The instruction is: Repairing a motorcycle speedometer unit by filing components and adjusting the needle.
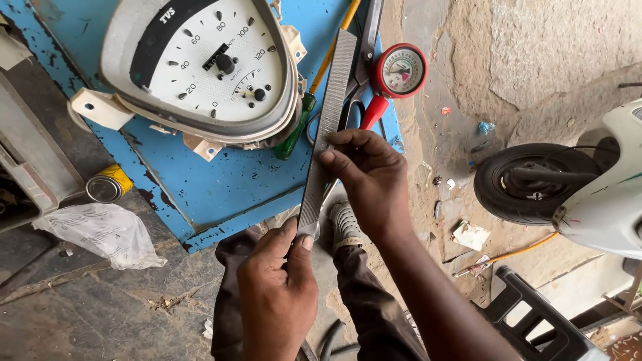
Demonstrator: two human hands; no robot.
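A long flat grey metal file (328,120) lies slantwise over the edge of a blue table (221,187). My left hand (277,287) grips its near end between thumb and fingers. My right hand (368,177) presses its fingertips on the file's middle. Under the file lie a green-handled screwdriver (294,134) and scissors with dark handles (351,110). A white scooter speedometer cluster (207,67) rests on the table to the left of the file.
A round red pressure gauge (399,72) sits at the table's right edge. A small yellow tin (110,185) and a crumpled plastic bag (107,234) lie at left. A scooter's wheel (528,184) and a black stool (535,321) stand at right on the dirt floor.
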